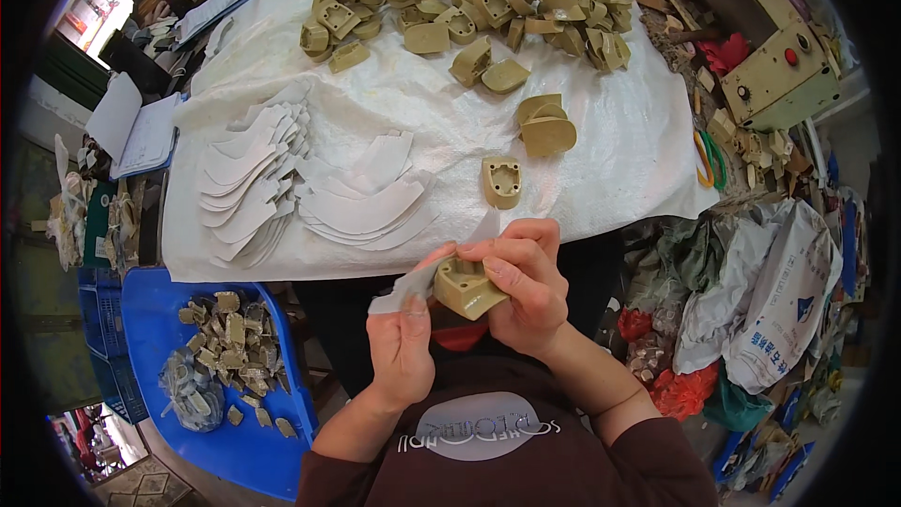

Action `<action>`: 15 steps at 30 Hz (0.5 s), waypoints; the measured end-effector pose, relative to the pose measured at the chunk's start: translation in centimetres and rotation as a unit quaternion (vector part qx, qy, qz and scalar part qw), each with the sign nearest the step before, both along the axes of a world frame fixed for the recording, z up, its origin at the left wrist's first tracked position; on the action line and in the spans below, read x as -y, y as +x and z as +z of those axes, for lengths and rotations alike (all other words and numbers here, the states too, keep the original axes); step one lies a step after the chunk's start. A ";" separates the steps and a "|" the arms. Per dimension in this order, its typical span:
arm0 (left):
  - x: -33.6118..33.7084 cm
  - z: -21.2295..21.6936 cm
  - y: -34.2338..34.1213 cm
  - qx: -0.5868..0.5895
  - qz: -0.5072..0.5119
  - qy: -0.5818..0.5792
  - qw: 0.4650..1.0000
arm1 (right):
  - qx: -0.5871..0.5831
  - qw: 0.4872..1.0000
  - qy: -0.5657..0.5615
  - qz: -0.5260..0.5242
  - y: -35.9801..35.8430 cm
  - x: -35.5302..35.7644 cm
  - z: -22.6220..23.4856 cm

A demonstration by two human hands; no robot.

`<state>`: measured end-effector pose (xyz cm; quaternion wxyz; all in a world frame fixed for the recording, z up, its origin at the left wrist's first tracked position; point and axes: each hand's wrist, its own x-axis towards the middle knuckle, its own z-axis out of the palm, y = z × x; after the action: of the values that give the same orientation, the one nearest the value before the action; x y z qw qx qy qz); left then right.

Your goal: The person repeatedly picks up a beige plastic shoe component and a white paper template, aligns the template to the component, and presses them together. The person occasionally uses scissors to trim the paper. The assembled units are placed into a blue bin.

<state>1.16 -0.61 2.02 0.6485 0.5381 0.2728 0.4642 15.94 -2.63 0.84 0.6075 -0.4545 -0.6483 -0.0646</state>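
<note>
- a khaki, hollow, moulded part with a curved lip (466, 293) is held at the lower centre of the frame, in front of the near edge of the table cover.
- the right hand (527, 293) is closed around the right side of this part, with the thumb laid over its upper edge.
- the left hand (402, 343) is closed on a curved, grey-white, thin strip (387, 301), which is pinched under the thumb and set against the left side of the part; whether the two are bonded cannot be told.
- a khaki part with corner holes (502, 182) is placed just above the hands, on a white woven plastic sheet (629, 174).
- two stacked khaki parts (546, 128) are located farther up and to the right.
- a large heap of khaki moulded parts (488, 2) is spread across the upper centre.
- two fanned stacks of grey-white curved strips (246, 183) are laid at centre left.
- small dull-gold blocks (235, 333) and a knotted clear plastic bag (194, 394) are held on a blue plastic seat (225, 455) at the lower left.
</note>
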 end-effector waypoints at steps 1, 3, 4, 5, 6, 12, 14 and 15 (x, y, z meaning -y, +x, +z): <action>-0.4 0.4 -0.2 -0.041 0.015 0.046 0.998 | 0.003 1.000 -0.006 -0.004 0.2 0.0 -0.1; -0.8 1.1 0.2 -0.079 0.107 0.067 0.989 | 0.022 0.999 -0.029 -0.021 0.3 0.3 0.4; -0.9 1.2 -0.2 -0.113 0.105 0.081 0.985 | 0.031 0.998 -0.041 -0.029 0.3 0.4 0.6; -1.1 1.2 -0.8 -0.146 0.102 0.095 0.979 | 0.077 0.993 -0.070 -0.047 0.5 0.8 1.1; -1.2 1.3 -1.2 -0.180 0.098 0.110 0.973 | 0.122 0.985 -0.099 -0.066 0.6 1.3 1.8; -1.0 1.0 -0.1 -0.208 0.087 0.119 0.967 | 0.213 0.943 -0.249 -0.049 0.7 2.0 3.3; -0.8 0.6 -0.1 -0.217 0.078 0.113 0.966 | 0.232 0.931 -0.280 -0.041 0.8 2.0 3.4; -0.8 0.4 -0.1 -0.218 0.074 0.106 0.967 | 0.239 0.926 -0.289 -0.036 0.8 2.0 3.5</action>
<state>1.09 0.18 2.41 0.4760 0.6706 0.3958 0.4087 16.73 -4.65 4.34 0.2745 -0.6046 -0.7477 -0.0034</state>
